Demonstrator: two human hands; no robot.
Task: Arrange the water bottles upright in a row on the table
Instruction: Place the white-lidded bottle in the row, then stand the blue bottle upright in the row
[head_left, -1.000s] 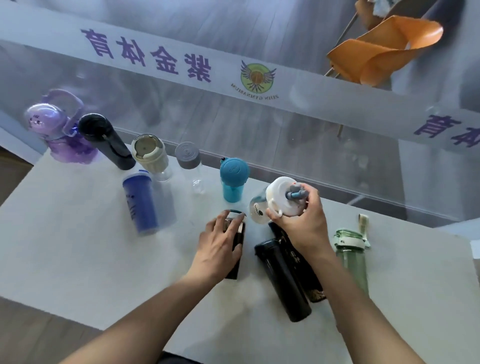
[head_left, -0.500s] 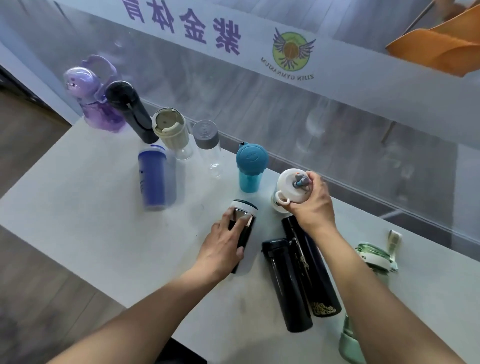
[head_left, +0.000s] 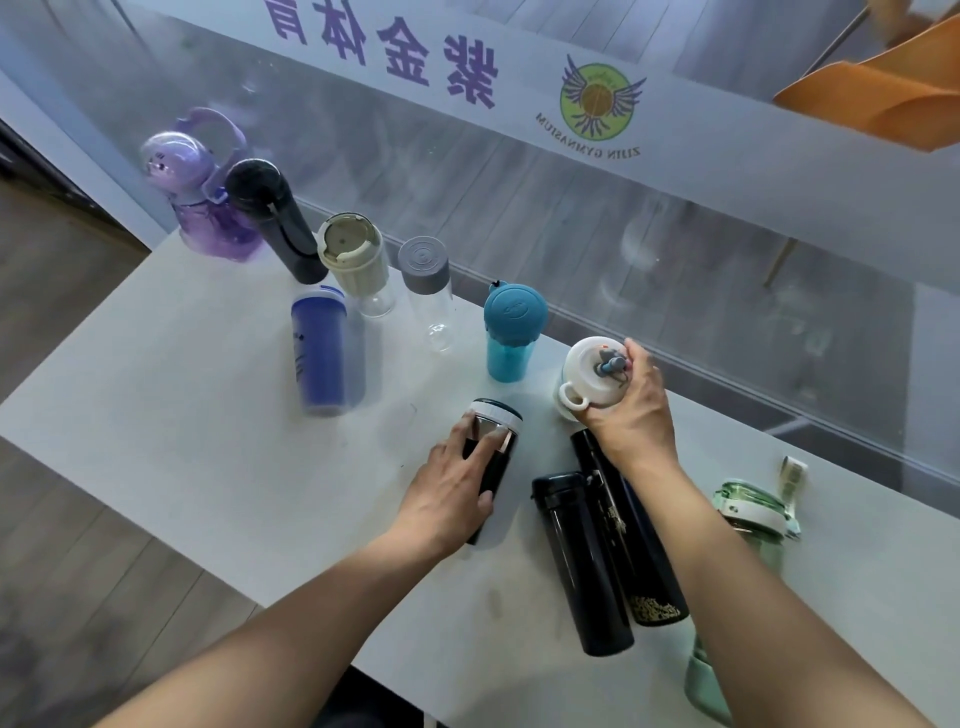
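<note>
On the white matte table (head_left: 156, 415), two glossy black cylindrical flasks (head_left: 587, 561) lie side by side nearest. To their right lies a pale green translucent bottle (head_left: 753, 519), partly hidden by the right forearm. The left hand (head_left: 449, 493) curls its fingers around a dark silver-collared bottle (head_left: 496, 431) lying flat. The right hand (head_left: 631, 410) grips the white-lidded bottle (head_left: 592, 374), now lower than before, ending the far row of upright bottles beside the teal-capped bottle (head_left: 511, 332). The blue tumbler (head_left: 319, 358) stands just in front of that row.

Glossy black flasks (head_left: 582, 561) lie on a matt white table (head_left: 171, 415); clear glassy bottle (head_left: 431, 306).
</note>
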